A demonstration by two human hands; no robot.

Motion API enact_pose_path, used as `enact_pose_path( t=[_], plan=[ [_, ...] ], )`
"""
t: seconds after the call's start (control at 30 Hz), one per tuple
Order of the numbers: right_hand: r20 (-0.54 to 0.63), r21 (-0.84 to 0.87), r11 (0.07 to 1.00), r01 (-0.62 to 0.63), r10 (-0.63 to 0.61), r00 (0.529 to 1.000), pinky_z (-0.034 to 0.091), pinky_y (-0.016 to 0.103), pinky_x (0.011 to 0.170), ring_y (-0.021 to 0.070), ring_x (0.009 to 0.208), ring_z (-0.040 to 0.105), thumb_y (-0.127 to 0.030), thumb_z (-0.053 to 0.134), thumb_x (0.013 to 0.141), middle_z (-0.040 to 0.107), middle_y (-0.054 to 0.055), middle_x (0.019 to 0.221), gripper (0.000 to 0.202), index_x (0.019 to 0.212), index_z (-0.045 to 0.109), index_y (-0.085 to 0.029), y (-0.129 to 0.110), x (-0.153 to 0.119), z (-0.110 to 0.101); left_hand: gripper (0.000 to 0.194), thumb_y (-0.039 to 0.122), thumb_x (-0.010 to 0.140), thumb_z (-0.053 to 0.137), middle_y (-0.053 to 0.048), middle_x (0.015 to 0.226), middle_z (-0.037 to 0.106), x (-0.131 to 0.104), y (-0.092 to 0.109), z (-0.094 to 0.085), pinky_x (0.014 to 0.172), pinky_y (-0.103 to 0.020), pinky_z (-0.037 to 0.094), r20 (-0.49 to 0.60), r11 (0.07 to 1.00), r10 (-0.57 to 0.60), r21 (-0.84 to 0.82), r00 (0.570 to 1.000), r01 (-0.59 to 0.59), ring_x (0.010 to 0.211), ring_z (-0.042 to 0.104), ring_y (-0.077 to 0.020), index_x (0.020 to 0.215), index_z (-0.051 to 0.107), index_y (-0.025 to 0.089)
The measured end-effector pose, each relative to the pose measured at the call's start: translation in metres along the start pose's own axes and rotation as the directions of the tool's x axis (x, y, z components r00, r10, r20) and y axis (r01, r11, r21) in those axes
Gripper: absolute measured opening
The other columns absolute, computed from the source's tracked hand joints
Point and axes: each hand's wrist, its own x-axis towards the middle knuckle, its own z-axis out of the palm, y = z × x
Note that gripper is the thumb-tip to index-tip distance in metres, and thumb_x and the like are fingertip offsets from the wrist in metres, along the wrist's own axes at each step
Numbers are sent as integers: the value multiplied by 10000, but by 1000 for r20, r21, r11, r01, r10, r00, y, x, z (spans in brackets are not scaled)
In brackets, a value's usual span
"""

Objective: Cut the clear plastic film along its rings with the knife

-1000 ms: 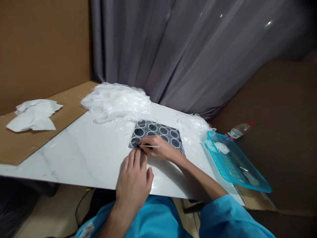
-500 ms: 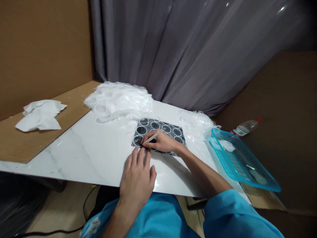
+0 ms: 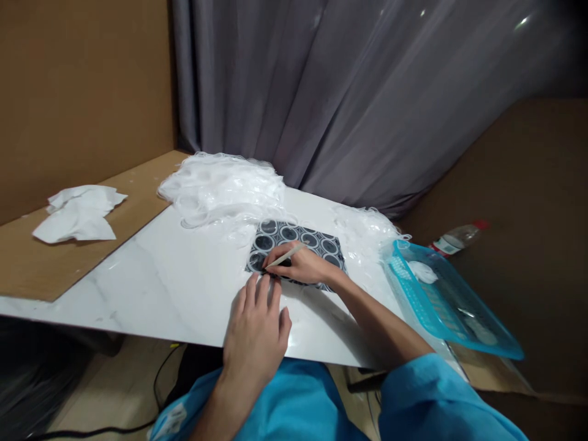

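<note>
I see the right hand point(image 3: 303, 263) clamped on a pale stick point(image 3: 286, 253) over the circle-patterned sheet point(image 3: 321, 245) on the bench point(image 3: 174, 282); the left hand point(image 3: 256, 321) lies flat, thumb apart, by its near edge. Farther right, the bottle point(image 3: 467, 233) has a label point(image 3: 445, 246) too small to read.

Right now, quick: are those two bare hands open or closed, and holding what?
Left hand: open, palm down, by the dark grey sheet patterned with pale rings.
Right hand: closed, holding a thin pale stick-like tool.
</note>
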Motion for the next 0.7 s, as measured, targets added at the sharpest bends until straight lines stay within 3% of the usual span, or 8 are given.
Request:
enact_pose_path(
  t=[0.23, 0.47, 0.57, 0.7],
  plan=[
    [21, -258, 955, 146, -146, 989, 542, 340, 834, 196, 877, 681, -186, 609, 1075, 773, 55, 995, 165, 1019, 762, -208, 3, -5, 8, 435, 293, 1075, 519, -183, 1528, 648, 1, 0, -1, 1200, -581, 478, -27, 1000, 2, -10, 1000, -3, 1503, 513, -404, 1455, 676, 149],
    [172, -539, 771, 339, -293, 940, 509, 342, 758, 224, 895, 630, -94, 609, 1047, 706, 83, 1007, 138, 964, 631, -202, 3, -11, 13, 453, 289, 1065, 527, -194, 1490, 647, 4, -4, -2, 1204, -578, 472, -2, 999, 20, -31, 1000, -20, 1485, 516, -408, 1464, 655, 117],
    [130, -563, 756, 333, -317, 939, 532, 360, 787, 246, 982, 662, -84, 568, 1072, 728, 126, 1125, 139, 1030, 632, -200, 9, -11, 20, 464, 295, 1070, 521, -182, 1520, 639, 3, -9, 0, 1207, -563, 473, -2, 999, 35, -39, 999, -35, 1479, 525, -395, 1481, 644, 118],
    [-31, -494, 837, 234, -286, 958, 547, 353, 826, 233, 979, 686, -116, 595, 1073, 734, 120, 1146, 104, 1055, 648, -203, 23, -4, 26, 512, 303, 1087, 504, -179, 1568, 622, 1, -13, 0, 1233, -560, 452, 2, 998, 44, -45, 999, -44, 1507, 511, -389, 1545, 602, 96]
  ],
)
